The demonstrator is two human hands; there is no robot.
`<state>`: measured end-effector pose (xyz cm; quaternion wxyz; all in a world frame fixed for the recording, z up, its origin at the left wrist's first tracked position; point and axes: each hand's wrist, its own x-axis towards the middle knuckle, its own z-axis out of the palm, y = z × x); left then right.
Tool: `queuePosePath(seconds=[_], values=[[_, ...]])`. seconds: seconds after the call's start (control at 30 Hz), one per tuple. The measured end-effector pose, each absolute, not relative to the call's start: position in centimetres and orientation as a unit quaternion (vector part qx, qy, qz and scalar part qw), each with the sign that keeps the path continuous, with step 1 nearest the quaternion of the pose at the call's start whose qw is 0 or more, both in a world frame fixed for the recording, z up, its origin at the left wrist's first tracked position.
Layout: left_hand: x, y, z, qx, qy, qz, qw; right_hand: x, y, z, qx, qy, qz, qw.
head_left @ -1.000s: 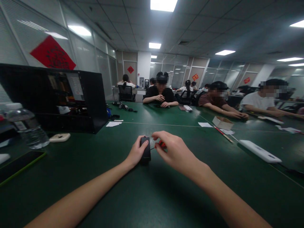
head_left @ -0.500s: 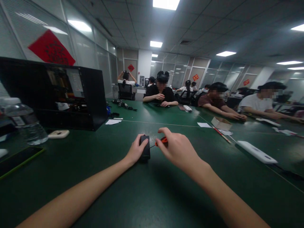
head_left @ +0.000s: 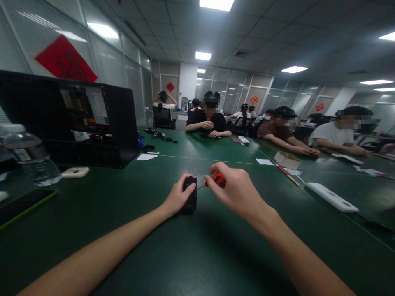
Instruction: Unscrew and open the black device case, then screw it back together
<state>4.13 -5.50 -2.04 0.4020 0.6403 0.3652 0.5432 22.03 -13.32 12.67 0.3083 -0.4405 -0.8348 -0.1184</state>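
My left hand (head_left: 178, 193) is closed around a small black box-shaped device (head_left: 191, 198), thumb on its near face, holding it upright at the green table (head_left: 197, 255). In my right hand (head_left: 236, 185) is a screwdriver with an orange and black handle (head_left: 219, 179), gripped between thumb and fingers. Its thin shaft points left to the right side of the black device. Whether the tip sits in a screw is too small to tell.
At the left stand an open black computer case (head_left: 123, 123), a water bottle (head_left: 33, 158) and a phone (head_left: 27, 205). A white power strip (head_left: 333, 196) and a small cardboard box (head_left: 286, 160) lie to the right. Several people sit across the table and beyond.
My right hand has opened less around the screwdriver and moved slightly right and up, showing more of the orange handle. The black device has turned a little in my left hand.
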Motion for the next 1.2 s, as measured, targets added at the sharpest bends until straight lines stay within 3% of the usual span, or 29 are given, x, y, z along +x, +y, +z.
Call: queuePosePath(seconds=[0.23,1.0,1.2], values=[[3.9,-5.9,-1.8,0.675,0.351,0.521,0.387,22.1,-13.4,12.3,-0.364,-0.829,-0.194,0.379],[3.8,-6.5,-0.6,0.691,0.351,0.521,0.358,21.3,-13.7,11.2,-0.329,-0.862,-0.259,0.286],[3.9,-6.3,-0.8,0.688,0.347,0.535,0.346,20.8,-14.9,12.7,-0.378,-0.882,-0.174,0.222]])
